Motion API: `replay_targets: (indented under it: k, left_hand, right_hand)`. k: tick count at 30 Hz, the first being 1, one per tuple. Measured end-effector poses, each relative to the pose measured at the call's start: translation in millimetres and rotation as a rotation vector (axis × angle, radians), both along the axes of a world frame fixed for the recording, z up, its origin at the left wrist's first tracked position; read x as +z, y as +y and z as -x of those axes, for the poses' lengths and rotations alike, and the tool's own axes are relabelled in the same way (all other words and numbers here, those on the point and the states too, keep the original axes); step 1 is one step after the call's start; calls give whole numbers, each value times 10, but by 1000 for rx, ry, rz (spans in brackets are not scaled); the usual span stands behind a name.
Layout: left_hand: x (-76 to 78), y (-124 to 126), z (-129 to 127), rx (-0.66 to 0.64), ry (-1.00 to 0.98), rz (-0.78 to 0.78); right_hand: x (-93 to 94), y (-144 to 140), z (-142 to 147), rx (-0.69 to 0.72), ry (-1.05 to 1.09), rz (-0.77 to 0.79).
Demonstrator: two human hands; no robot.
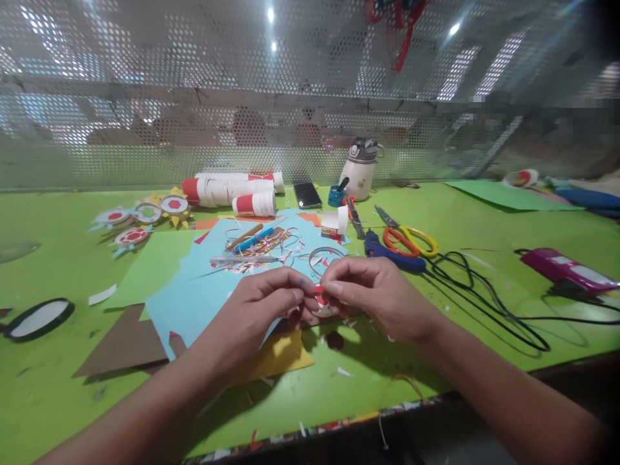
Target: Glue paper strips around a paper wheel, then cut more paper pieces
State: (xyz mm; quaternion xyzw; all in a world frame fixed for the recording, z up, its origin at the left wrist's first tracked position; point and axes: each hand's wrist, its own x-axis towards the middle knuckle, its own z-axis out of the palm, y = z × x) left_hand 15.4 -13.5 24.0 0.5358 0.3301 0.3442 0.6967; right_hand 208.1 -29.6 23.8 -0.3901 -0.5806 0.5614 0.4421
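Near the front middle of the table, my left hand [274,298] and my right hand [380,290] meet with thumbs and fingertips pinched together. Between them shows a red-and-white paper piece [320,298], mostly covered by the fingers. A thin paper ring [325,257] lies just beyond the fingertips. Blue paper [194,284] spreads under and left of the hands. On it rest paper scraps, a blue pen [253,240] and a grey craft knife [237,259]. A dark hexagonal piece [334,340] lies below my hands.
Paper cups [232,192], a phone [307,195] and a bottle [357,171] stand or lie at the back. Right are scissors [419,240], a blue glue gun [394,253], its cable and a purple device [566,268]. Decorated paper discs [132,237] lie left.
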Motion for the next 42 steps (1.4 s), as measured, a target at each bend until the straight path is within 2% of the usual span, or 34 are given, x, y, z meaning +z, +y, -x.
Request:
replay_targets:
  k: [7,16,28,36,42]
  left_hand:
    - [15,-19,-2,-8,-17,12]
    - [27,-24,-7,2,45,-61]
    - [42,-15,11,14,58,-54]
    - [67,-17,3,4,73,-65]
    - [67,-18,-2,9,93,-81]
  right_hand:
    - [-2,3,-9,29,3,-8]
    - [15,-2,2,29,-16,-20]
    - [-75,18,-46,32,45,24]
    - [-17,-1,9,6,-52,-49]
    - [29,-22,43,-25,-95,-44]
